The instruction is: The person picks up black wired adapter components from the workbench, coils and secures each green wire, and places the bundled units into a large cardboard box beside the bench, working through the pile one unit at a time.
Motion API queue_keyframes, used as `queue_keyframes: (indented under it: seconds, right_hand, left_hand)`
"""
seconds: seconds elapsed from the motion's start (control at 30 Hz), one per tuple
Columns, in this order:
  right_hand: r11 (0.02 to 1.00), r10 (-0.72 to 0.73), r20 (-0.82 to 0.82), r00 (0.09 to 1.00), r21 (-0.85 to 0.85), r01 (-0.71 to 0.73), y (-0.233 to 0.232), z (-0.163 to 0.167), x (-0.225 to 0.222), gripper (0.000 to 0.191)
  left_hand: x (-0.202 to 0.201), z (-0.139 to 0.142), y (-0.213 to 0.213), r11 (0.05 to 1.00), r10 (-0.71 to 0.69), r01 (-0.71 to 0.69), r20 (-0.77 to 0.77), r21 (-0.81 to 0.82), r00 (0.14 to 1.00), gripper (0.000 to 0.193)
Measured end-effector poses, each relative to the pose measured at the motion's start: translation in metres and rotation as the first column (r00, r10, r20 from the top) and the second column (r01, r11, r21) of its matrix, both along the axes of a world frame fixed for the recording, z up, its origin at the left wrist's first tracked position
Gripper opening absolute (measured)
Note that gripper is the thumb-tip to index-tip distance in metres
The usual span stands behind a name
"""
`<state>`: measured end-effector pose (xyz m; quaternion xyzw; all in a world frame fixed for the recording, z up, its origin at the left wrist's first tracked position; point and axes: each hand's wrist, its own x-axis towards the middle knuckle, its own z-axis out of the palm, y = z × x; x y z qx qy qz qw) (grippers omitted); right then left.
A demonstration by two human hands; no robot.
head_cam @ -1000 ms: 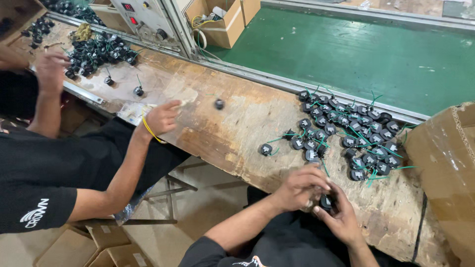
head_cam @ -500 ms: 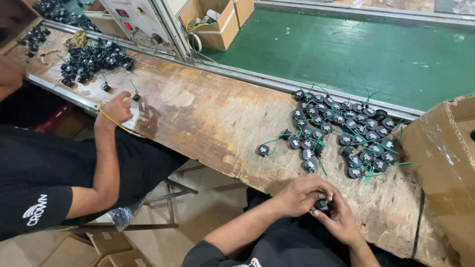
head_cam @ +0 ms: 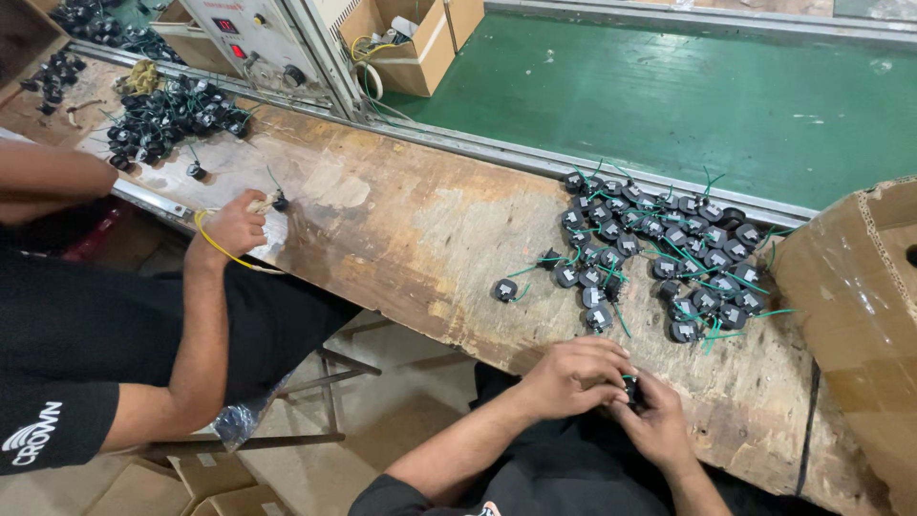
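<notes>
My left hand [head_cam: 573, 375] and right hand [head_cam: 659, 425] both close on one small black part [head_cam: 632, 391] at the tabletop [head_cam: 411, 229] edge; more parts [head_cam: 659, 258] lie just beyond.

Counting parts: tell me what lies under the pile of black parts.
The pile of black parts with green wires rests on the worn wooden bench. Any parts buried beneath the top layer are hidden.
</notes>
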<state>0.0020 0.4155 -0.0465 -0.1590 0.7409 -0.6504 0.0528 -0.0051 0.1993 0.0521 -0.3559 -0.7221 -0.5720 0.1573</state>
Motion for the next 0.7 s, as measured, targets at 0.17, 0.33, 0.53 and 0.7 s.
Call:
queue_keyframes:
  seconds: [0.17, 0.33, 0.53, 0.7]
  right_hand:
    - [0.961, 0.013, -0.107, 0.994, 0.276, 0.017, 0.000, 0.025, 0.004, 0.039]
    - [0.999, 0.015, -0.248, 0.969, -0.026, -0.022, 0.000, 0.037, 0.004, 0.031]
    - [0.980, 0.081, 0.117, 0.990, -0.189, -0.058, 0.000, 0.026, 0.004, 0.050]
    - [0.997, 0.081, 0.010, 0.997, -0.013, -0.081, 0.010, 0.014, 0.000, 0.023]
  left_hand:
    - [0.013, -0.008, 0.017, 0.991, 0.119, -0.128, 0.213, 0.026, 0.970, 0.022]
    - [0.002, -0.007, -0.029, 0.880, 0.470, -0.458, -0.093, 0.121, 0.878, 0.022]
    - [-0.032, -0.014, -0.087, 0.553, 0.781, -0.817, -0.240, -0.163, 0.577, 0.050]
    - [-0.045, -0.031, -0.086, 0.709, 0.605, -0.608, -0.135, -0.358, 0.785, 0.015]
